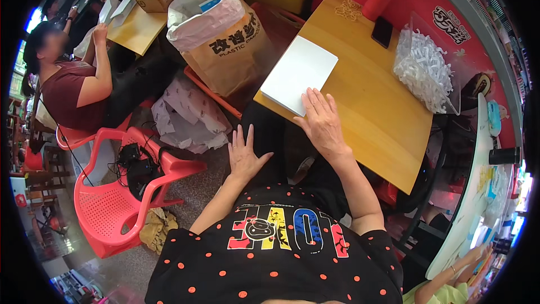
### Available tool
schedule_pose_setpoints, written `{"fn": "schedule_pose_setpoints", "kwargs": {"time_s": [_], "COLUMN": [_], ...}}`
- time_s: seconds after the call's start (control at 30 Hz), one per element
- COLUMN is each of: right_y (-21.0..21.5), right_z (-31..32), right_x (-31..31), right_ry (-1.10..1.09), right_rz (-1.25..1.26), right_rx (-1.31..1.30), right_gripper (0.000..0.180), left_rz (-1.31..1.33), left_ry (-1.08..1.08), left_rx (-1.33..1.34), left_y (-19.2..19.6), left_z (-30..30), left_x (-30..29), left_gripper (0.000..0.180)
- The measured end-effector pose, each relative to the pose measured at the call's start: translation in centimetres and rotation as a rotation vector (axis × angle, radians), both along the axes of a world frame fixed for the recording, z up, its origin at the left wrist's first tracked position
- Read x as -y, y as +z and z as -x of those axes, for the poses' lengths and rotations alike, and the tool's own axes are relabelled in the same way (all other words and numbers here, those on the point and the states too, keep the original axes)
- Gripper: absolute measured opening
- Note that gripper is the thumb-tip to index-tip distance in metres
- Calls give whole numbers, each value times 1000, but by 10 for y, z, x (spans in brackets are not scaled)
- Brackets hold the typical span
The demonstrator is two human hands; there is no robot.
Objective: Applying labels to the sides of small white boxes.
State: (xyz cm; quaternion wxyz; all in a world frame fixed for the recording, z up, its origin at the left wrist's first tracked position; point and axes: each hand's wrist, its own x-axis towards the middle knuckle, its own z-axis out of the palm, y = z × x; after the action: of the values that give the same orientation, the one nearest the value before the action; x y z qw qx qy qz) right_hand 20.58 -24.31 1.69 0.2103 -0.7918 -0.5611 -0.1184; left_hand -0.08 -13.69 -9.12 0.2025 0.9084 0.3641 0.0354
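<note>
A stack of white paper sheets [300, 73] lies at the near left corner of the yellow wooden table [388, 135]. My right hand [322, 119] rests beside its near right corner, fingers stretched out and fingertips at the paper's edge. Nothing is gripped in it. My left hand [244, 155] is off the table, over my lap, with its fingers spread and nothing in them. Farther along the tabletop are a clear plastic bin of white paper strips [426, 70], a dark phone [382, 31], a red cylinder with a black top [381, 0] and a bundle of pale rubber bands [349, 9].
Left of the table stands a large brown paper sack [225, 50] with a white liner. A red plastic chair [107, 208] holds a black bag and cables. Another person [79, 79] sits at the far left, handling white paper at a second table. A white table [469, 191] stands right.
</note>
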Motion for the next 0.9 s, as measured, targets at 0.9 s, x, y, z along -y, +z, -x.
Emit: {"fn": "schedule_pose_setpoints", "kwargs": {"time_s": [0.9], "right_y": [-3], "right_z": [7], "right_x": [5], "right_ry": [-4], "right_rz": [-75], "right_rx": [77], "right_gripper": [23], "left_rz": [78], "left_ry": [-60], "left_rx": [8], "left_y": [2], "left_z": [-4], "left_x": [-5], "left_gripper": [100]}}
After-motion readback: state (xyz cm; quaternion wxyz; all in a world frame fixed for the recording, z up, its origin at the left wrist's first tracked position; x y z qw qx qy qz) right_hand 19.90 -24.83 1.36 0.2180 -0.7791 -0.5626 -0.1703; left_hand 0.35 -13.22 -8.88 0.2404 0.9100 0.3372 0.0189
